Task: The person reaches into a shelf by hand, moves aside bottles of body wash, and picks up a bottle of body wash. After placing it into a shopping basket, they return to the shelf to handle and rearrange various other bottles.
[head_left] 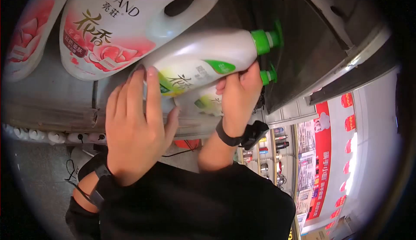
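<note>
A white pump bottle (199, 54) with a green pump head and a green-yellow label appears lying sideways in this tilted view. Just below it is a second, similar pump bottle (201, 101), partly covered by my right hand (240, 93). That hand curls around the shoulder area where the two bottles meet; its thumb lies against the upper bottle's lower edge, and some fingers are hidden. My left hand (138, 123) has its fingers stretched out, with fingertips at the upper bottle's base and the thumb apart, near the lower bottle's base.
Large white REPAND jugs (108, 28) with pink flower labels stand beside the pump bottles on a grey shelf (52, 101). A dark shelf panel (303, 45) rises past the pump heads. Beyond are product shelves (277, 149) and a red banner (320, 162).
</note>
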A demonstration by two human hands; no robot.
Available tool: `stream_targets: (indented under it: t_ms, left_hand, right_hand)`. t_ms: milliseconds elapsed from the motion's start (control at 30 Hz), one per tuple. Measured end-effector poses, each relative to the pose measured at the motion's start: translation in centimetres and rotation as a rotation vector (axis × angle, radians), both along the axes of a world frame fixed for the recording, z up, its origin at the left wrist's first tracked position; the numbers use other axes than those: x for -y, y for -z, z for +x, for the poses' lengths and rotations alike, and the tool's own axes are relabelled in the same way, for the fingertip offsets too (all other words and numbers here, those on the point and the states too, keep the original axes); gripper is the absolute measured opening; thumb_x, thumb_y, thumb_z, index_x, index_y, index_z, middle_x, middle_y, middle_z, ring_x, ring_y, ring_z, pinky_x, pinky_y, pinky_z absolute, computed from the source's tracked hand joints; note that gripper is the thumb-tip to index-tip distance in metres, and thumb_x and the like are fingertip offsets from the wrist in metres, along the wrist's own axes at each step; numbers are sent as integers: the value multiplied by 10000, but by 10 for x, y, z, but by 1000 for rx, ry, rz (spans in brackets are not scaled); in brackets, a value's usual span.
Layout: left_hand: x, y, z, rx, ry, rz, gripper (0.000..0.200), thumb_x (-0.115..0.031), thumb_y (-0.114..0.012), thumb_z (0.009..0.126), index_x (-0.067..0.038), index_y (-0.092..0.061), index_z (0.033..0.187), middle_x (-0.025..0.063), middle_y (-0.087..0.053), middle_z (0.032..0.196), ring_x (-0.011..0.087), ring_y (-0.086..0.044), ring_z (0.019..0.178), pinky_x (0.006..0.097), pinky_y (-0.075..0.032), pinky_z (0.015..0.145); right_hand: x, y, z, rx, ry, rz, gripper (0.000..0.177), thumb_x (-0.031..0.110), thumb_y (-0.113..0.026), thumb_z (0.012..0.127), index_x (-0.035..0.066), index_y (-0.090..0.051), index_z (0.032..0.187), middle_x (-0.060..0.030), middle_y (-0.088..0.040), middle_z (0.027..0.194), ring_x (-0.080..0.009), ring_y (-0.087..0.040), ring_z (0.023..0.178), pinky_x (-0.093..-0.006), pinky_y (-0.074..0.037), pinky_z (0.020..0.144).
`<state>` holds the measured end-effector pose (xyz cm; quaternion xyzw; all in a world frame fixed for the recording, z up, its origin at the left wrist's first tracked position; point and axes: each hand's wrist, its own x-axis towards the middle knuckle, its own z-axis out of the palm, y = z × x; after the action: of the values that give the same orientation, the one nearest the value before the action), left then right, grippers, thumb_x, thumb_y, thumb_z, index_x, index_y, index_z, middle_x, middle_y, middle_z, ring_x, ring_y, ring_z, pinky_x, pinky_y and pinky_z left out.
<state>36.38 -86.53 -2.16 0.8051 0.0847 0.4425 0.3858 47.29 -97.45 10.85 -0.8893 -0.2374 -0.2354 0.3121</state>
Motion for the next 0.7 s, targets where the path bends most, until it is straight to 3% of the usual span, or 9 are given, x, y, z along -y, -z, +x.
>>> stream_targets:
  t_ms: [133,200,267,333,400,533,567,700]
  left_hand:
    - [8,-2,7,18,-16,-10,804,-179,-780,746,89,-418,1412,282,-523,1296,419,-557,1107,493,-448,961]
    - [13,-5,3,-8,-15,4,793,-201,-771,764,107,-415,1402,291,-519,1297,430,-549,1118,499,-444,977]
    - [20,-5,3,-22,-14,9,780,-212,-763,776,116,-415,1393,290,-520,1296,434,-546,1123,499,-440,990]
    - [19,-2,2,-5,-16,0,744,-214,-750,787,116,-431,1373,278,-524,1292,430,-549,1124,502,-437,1003]
    - [14,1,-6,0,-2,15,730,-210,-748,786,112,-438,1363,266,-530,1288,419,-551,1127,499,-436,1007]
    - [-4,-3,-30,159,13,56,534,-150,-761,751,54,-597,1216,202,-594,1213,367,-601,1049,472,-467,965]
    - [-11,-12,-40,163,-10,36,459,-107,-769,732,34,-644,1151,182,-610,1189,352,-628,983,443,-509,885]
    - [-31,-20,-52,256,-243,-53,523,-98,-764,745,43,-603,1222,198,-598,1247,334,-653,938,392,-546,778]
  right_hand:
    - [14,-16,-2,40,107,-174,190,61,-593,900,-36,-605,1064,-151,-706,802,-230,-690,643,-385,-531,607]
    - [13,-19,-5,-16,133,-211,189,69,-606,898,-37,-601,1055,-160,-700,783,-220,-684,608,-380,-530,580]
    - [16,-15,-3,-81,43,-79,150,36,-565,910,-38,-596,1036,-132,-677,715,-170,-638,495,-313,-501,474]
    - [13,-16,-8,-113,49,-54,226,2,-555,909,-50,-586,1127,-119,-688,747,-157,-637,499,-289,-496,466]
    - [13,-15,-17,-81,-22,19,303,-8,-582,907,-61,-561,1205,-129,-699,859,-139,-628,524,-270,-489,472]
    - [27,-6,-35,82,-142,146,457,-19,-641,893,-70,-509,1327,-153,-662,1115,-114,-600,581,-235,-474,493]
    - [37,1,-34,144,-170,206,457,-14,-654,895,-76,-511,1324,-163,-617,1182,-103,-590,630,-219,-463,507]
    - [39,32,-56,194,-425,278,451,-15,-631,906,-88,-501,1331,-171,-583,1211,-106,-613,662,-212,-477,524]
